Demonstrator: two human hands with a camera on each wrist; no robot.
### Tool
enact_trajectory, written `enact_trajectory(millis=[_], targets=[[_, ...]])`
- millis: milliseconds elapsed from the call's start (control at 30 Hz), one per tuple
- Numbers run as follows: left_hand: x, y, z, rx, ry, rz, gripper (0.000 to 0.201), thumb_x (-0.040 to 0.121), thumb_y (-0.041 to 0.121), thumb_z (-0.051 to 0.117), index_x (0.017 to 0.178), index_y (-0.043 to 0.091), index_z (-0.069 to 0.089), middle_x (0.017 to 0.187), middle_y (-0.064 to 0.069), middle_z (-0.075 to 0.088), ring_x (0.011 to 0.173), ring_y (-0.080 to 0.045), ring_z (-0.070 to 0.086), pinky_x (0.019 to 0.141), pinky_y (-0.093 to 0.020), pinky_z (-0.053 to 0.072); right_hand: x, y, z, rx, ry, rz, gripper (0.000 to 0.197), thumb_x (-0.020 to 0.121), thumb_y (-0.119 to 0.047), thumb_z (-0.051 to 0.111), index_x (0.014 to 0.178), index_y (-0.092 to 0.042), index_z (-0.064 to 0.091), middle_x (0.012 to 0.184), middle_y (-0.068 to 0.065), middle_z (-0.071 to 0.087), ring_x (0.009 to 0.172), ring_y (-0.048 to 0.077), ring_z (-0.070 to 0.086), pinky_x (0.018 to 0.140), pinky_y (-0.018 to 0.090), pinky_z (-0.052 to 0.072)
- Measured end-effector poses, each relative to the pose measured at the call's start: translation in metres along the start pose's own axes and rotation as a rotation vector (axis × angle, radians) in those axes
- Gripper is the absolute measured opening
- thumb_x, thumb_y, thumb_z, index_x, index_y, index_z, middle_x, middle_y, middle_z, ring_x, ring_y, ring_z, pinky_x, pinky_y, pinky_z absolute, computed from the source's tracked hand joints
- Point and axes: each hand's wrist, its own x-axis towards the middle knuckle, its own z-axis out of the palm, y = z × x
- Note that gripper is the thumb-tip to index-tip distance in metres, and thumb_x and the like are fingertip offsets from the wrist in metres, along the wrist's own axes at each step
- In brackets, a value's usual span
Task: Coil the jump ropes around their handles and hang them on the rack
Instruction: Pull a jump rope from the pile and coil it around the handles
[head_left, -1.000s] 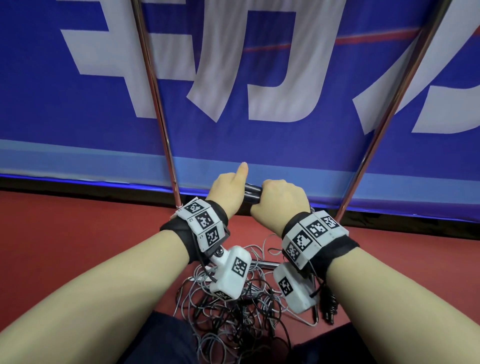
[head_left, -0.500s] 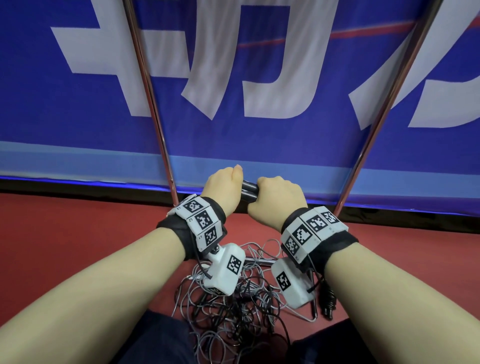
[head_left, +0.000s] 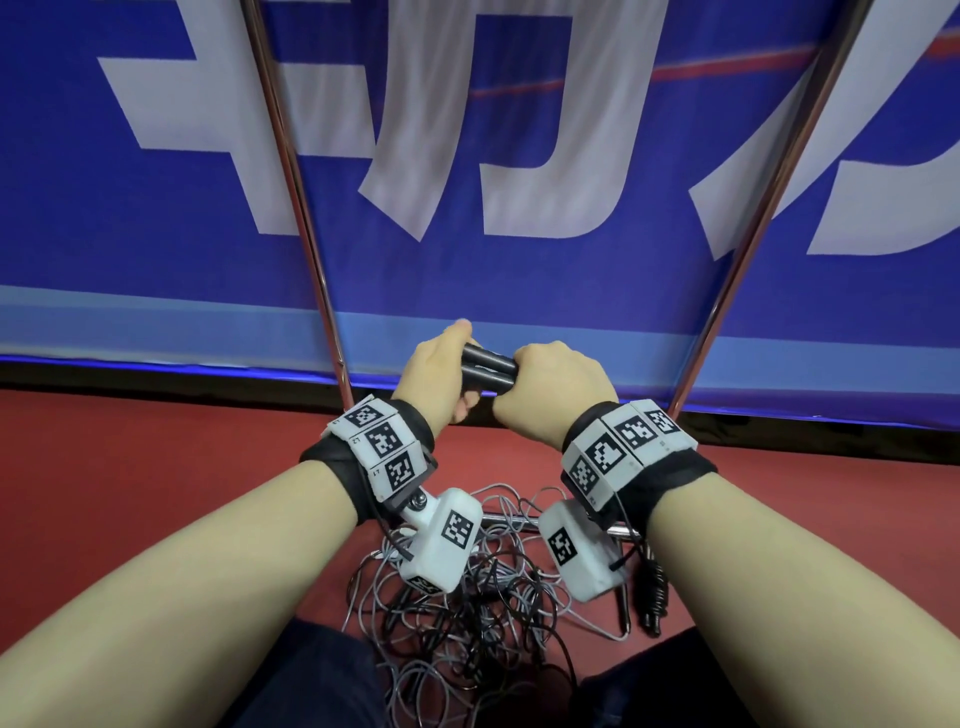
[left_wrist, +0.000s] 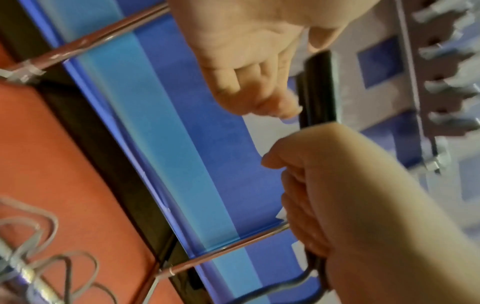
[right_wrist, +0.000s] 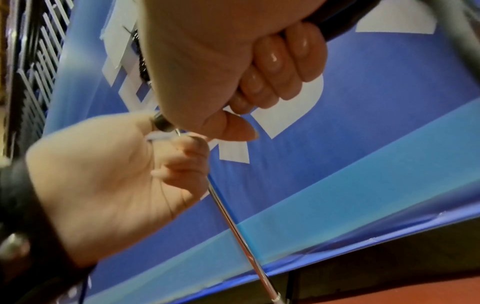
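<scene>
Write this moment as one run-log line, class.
step: coiling | right hand: grips black handles | left hand: holds handles' other end | rope pile: tangled on floor | rack post: nothing visibly hung

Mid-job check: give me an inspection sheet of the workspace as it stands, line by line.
Surface: red floor, bare at left.
Job's things: two black handles side by side, held between both hands; tangled jump ropes piled on the floor below the wrists; rack posts rise behind.
Clutter: nothing seen beyond the rope pile.
Grips: right hand grips the handles' right end; left hand holds their left end, fingers curled beneath.
Cables: thin lead at the right wrist camera; a dark cord trails from the right hand's handle end.
Surroundings: blue banner with white lettering behind the rack.
</scene>
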Motion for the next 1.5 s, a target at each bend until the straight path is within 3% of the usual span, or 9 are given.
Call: enact_trajectory(millis=[167, 367, 467, 533, 833, 1000, 1167, 1333, 1500], targets=[[0.006, -0.007, 0.000, -0.201, -0.056, -0.089, 0.013, 0.092, 0.010, 0.042, 0.091, 0.010, 0.055, 0.069, -0.011, 0.062, 0.050, -0.020, 0.059, 0.048, -0.024, 0.044, 0.001, 0.000, -0.015, 0.441, 0.099, 0.175, 0.015, 0.073, -0.013, 0.055, 0.060, -0.017, 0.047, 0.055, -0.001, 0.044, 0.054, 0.023, 0.041, 0.053, 0.027, 0.033], [-0.012, -0.027, 0.016, 0.425, -0.740, 0.127, 0.064, 0.077, 0.001, 0.067, 0.134, 0.020, 0.044, 0.126, 0.009, 0.048, 0.114, 0.000, 0.043, 0.088, -0.001, 0.034, 0.004, -0.012, -0.026, 1.049, 0.168, 0.203, 0.041, 0.075, -0.001, 0.061, 0.056, -0.017, 0.030, 0.047, -0.004, 0.026, 0.046, 0.017, 0.021, 0.047, 0.026, 0.019], [-0.015, -0.029, 0.028, 0.435, -0.736, 0.115, 0.028, 0.082, 0.007, 0.065, 0.107, 0.017, 0.058, 0.108, 0.005, 0.061, 0.093, 0.002, 0.055, 0.085, -0.013, 0.042, 0.002, -0.018, -0.025, 1.133, 0.149, 0.165, 0.039, 0.077, 0.001, 0.060, 0.060, -0.017, 0.030, 0.055, 0.001, 0.025, 0.047, 0.016, 0.021, 0.048, 0.026, 0.018], [-0.014, -0.032, 0.029, 0.444, -0.717, 0.080, 0.006, 0.084, 0.011, 0.064, 0.084, 0.015, 0.059, 0.081, 0.000, 0.060, 0.070, -0.005, 0.053, 0.071, -0.020, 0.042, 0.002, -0.018, -0.023, 1.094, 0.167, 0.149, 0.041, 0.076, 0.002, 0.060, 0.059, -0.018, 0.028, 0.054, 0.000, 0.024, 0.047, 0.015, 0.020, 0.047, 0.024, 0.018], [-0.002, -0.032, 0.000, 0.478, -0.580, -0.041, 0.034, 0.077, 0.039, 0.074, 0.061, 0.013, 0.059, 0.040, 0.005, 0.038, 0.037, -0.013, 0.031, 0.041, -0.019, 0.028, -0.003, -0.003, -0.014, 0.665, 0.173, 0.073, 0.036, 0.072, -0.001, 0.053, 0.053, -0.017, 0.026, 0.049, -0.003, 0.026, 0.052, 0.020, 0.023, 0.049, 0.027, 0.021], [-0.001, -0.027, -0.008, 0.229, -0.651, -0.186, 0.034, 0.078, 0.028, 0.051, 0.052, 0.006, 0.049, 0.034, -0.002, 0.028, 0.031, -0.018, 0.027, 0.044, -0.027, 0.025, -0.008, 0.007, -0.019, 0.487, 0.171, 0.027, 0.031, 0.075, -0.007, 0.054, 0.054, -0.020, 0.035, 0.051, -0.001, 0.037, 0.049, 0.021, 0.033, 0.048, 0.028, 0.024], [0.002, -0.026, -0.011, 0.337, -0.626, -0.096, 0.031, 0.080, 0.021, 0.044, 0.062, 0.004, 0.063, 0.035, -0.007, 0.046, 0.027, -0.018, 0.037, 0.037, -0.019, 0.027, -0.016, 0.007, -0.016, 0.138, 0.049, -0.070, 0.018, 0.079, -0.029, 0.058, 0.067, -0.019, 0.050, 0.065, 0.001, 0.049, 0.069, 0.032, 0.049, 0.063, 0.030, 0.041], [0.006, -0.031, -0.016, 0.306, -0.657, -0.156, 0.041, 0.091, 0.023, 0.041, 0.063, 0.008, 0.067, 0.046, -0.012, 0.057, 0.035, -0.018, 0.047, 0.039, -0.018, 0.034, -0.016, 0.010, -0.010, -0.077, -0.008, -0.161, 0.023, 0.081, -0.032, 0.054, 0.066, -0.021, 0.040, 0.064, -0.003, 0.043, 0.071, 0.031, 0.051, 0.064, 0.029, 0.036], [0.010, -0.032, -0.015, 0.076, -0.434, -0.181, 0.056, 0.098, 0.034, 0.032, 0.066, -0.001, 0.062, 0.042, -0.015, 0.051, 0.031, -0.020, 0.041, 0.044, -0.025, 0.032, -0.022, 0.015, -0.005, -0.158, -0.022, -0.186, 0.014, 0.082, -0.033, 0.053, 0.079, -0.022, 0.045, 0.076, 0.003, 0.055, 0.078, 0.033, 0.055, 0.067, 0.029, 0.035]])
